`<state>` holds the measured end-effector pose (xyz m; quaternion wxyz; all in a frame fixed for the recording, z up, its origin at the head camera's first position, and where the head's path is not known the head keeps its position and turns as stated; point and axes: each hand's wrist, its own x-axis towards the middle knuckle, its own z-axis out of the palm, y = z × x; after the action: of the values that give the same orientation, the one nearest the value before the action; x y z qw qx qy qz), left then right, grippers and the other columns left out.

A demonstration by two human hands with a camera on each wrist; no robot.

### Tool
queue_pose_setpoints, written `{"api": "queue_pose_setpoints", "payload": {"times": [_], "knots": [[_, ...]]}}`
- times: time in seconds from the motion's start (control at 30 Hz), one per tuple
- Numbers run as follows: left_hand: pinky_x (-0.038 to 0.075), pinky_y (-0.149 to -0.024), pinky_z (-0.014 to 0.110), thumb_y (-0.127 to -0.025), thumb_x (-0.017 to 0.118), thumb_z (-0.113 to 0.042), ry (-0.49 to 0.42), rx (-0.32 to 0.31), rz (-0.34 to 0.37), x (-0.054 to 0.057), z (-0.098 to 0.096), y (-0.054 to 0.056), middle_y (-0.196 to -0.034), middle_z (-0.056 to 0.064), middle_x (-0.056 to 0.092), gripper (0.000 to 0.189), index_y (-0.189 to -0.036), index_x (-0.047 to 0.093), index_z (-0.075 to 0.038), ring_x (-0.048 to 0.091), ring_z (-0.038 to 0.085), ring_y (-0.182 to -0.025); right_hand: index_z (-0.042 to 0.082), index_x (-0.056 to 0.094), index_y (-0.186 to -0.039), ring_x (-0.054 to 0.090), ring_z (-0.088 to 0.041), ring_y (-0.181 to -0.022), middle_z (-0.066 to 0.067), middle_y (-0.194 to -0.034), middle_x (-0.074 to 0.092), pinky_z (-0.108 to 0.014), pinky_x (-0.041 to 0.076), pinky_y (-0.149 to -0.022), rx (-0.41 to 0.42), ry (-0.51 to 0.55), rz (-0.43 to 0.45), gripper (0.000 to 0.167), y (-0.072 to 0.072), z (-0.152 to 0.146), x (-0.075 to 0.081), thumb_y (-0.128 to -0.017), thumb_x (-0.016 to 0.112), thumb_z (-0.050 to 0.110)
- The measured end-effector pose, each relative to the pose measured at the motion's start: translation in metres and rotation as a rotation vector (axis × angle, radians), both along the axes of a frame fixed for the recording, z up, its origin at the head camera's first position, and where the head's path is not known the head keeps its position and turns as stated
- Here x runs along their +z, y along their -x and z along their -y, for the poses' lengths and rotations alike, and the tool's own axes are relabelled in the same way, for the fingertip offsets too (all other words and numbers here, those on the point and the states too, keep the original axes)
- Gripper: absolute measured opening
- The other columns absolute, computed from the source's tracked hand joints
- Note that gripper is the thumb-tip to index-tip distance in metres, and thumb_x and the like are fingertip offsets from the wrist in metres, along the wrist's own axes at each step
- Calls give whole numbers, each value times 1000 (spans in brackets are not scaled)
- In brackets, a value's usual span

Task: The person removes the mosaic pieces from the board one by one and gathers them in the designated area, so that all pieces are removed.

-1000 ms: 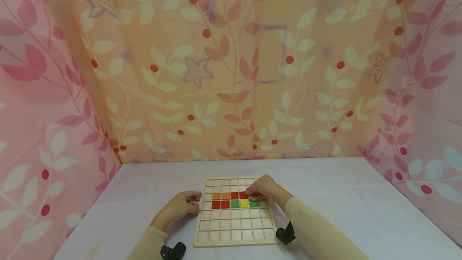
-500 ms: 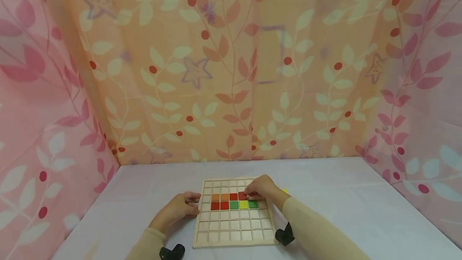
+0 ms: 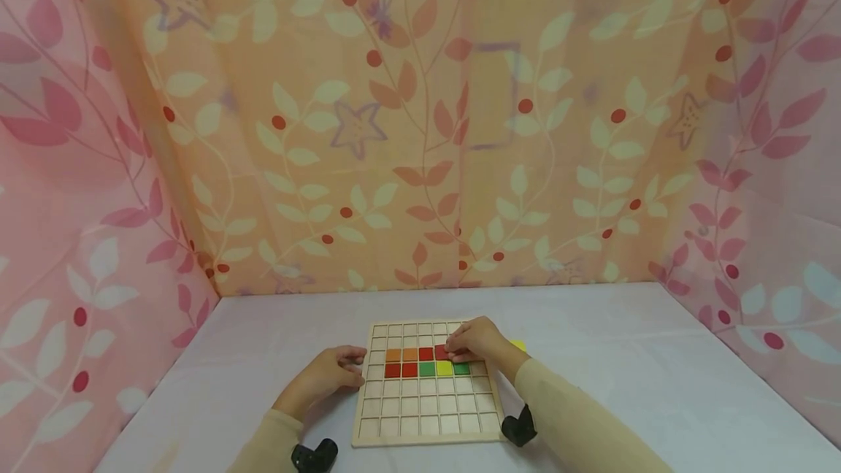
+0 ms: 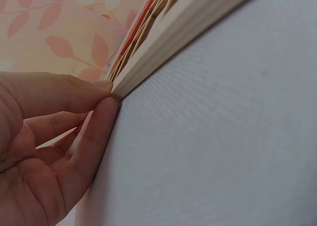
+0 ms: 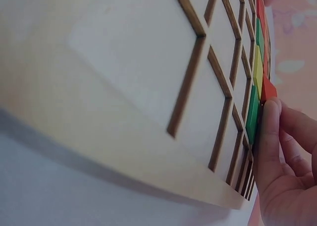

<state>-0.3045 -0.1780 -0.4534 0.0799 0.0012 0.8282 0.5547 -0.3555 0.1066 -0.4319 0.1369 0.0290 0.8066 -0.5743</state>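
A wooden grid board (image 3: 427, 427) lies on the white table, with coloured square tiles set in its cells in two rows. My right hand (image 3: 482, 340) pinches a red tile (image 5: 268, 89) between thumb and fingers; the tile sits tilted at the end of the upper row. Just below it in the head view is a green tile (image 5: 252, 116), beside a yellow tile (image 3: 444, 368). My left hand (image 3: 323, 378) rests thumb and fingertips against the board's left edge (image 4: 163, 42). Under my right fingers, part of the board is hidden.
Two orange tiles (image 3: 401, 355) and two lower-row red tiles (image 3: 401, 370) fill cells toward the left. A yellow piece (image 3: 518, 345) shows past my right wrist, mostly hidden. Patterned cloth walls (image 3: 420, 166) enclose the table (image 3: 276, 327) at the back and sides.
The head view shifts slightly. Both hands stay in place, and the red tile remains pinched at the same spot.
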Motion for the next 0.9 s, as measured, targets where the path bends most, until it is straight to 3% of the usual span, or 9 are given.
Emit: {"api": "queue_pose_setpoints", "payload": {"times": [0.23, 0.53, 0.9], "knots": [[58, -71, 29, -73, 73, 13, 3, -20, -2, 0, 2, -2, -111, 17, 62, 56, -127, 59, 10, 58, 16, -84, -5, 72, -87, 62, -8, -53, -5, -69, 71, -24, 58, -56, -27, -31, -11, 7, -5, 3, 0, -84, 74, 1], [57, -73, 28, -74, 73, 10, 29, -47, -30, 1, 3, 1, -116, 19, 63, 57, -129, 58, 10, 59, 15, -86, -7, 73, -93, 64, -7, -54, -5, -72, 71, -23, 57, -56, -75, 24, -5, 13, -1, -4, -2, -83, 76, 1], [58, -72, 28, -74, 72, 12, 3, -64, -25, -1, 5, 1, -116, 19, 62, 58, -129, 56, 12, 58, 15, -84, -6, 73, -99, 64, -8, -56, -7, -79, 72, -21, 57, -58, -55, 41, 29, 18, -8, -8, 7, -86, 75, 5]]}}
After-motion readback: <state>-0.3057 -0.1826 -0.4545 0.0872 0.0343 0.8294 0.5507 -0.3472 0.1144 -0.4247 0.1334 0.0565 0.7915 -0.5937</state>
